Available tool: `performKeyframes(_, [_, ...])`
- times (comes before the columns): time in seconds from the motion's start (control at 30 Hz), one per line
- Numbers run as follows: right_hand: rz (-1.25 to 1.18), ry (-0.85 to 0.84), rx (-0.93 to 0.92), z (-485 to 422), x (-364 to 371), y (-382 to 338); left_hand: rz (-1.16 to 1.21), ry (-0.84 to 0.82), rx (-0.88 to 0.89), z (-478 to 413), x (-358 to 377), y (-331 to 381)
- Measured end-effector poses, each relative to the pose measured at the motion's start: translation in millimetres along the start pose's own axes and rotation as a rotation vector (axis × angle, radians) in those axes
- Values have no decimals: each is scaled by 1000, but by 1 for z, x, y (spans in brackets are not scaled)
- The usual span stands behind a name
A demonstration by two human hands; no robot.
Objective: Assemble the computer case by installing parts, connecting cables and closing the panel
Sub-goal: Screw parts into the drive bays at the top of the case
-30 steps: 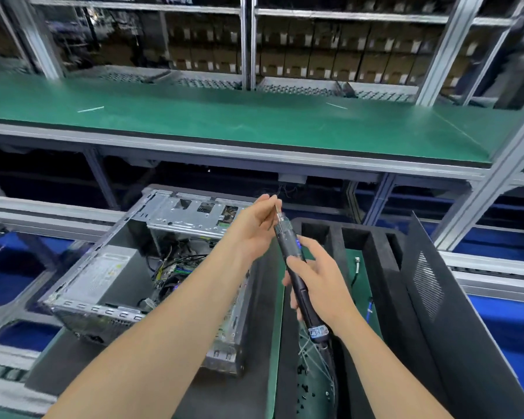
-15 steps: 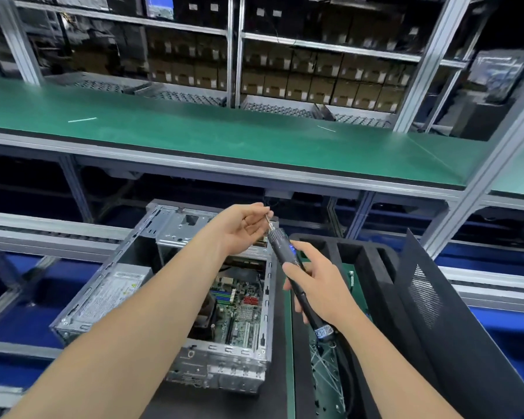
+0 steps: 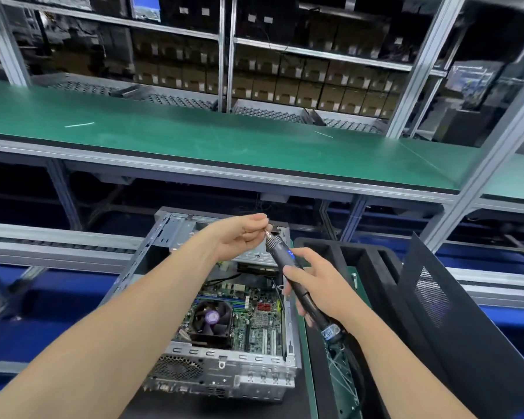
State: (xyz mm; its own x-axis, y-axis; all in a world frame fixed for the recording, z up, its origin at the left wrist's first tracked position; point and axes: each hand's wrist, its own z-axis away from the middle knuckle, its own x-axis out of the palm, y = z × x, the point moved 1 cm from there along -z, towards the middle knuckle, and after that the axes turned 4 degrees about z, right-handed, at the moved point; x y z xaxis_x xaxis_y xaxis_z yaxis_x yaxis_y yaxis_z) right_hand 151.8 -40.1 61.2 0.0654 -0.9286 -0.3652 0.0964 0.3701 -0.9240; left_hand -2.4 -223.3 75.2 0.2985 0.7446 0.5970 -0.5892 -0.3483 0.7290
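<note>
An open silver computer case (image 3: 224, 379) lies on its side in front of me, its motherboard (image 3: 254, 316) and round CPU fan (image 3: 212, 317) exposed. My right hand (image 3: 318, 291) grips a dark electric screwdriver (image 3: 282, 255) by its body, tip pointing up and to the left above the case. My left hand (image 3: 239, 237) pinches the screwdriver's bit tip with its fingertips; whether a screw sits there is too small to tell. A black side panel (image 3: 454, 322) with a mesh vent leans upright to the right.
A black foam tray (image 3: 363, 267) with slots stands right of the case, over a green mat. The screwdriver's cable (image 3: 345, 367) trails down toward me. A long green workbench (image 3: 194, 140) crosses behind, with shelves of brown boxes (image 3: 285, 83) beyond it. Roller rails (image 3: 43, 240) run left.
The view has shifted so the case's interior, motherboard and fan now show. Both hands stay together at the screwdriver's tip, a little higher and farther from me over the case.
</note>
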Motion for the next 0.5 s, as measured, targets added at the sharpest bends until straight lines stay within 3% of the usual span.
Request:
performKeyframes(0.3, [-356,-49,86,-10,20,-11,135,32,14,0,8,-33])
performKeyframes(0.5, [-637,-93,110,-7,35,-16,479,249,-28,1,39,-41])
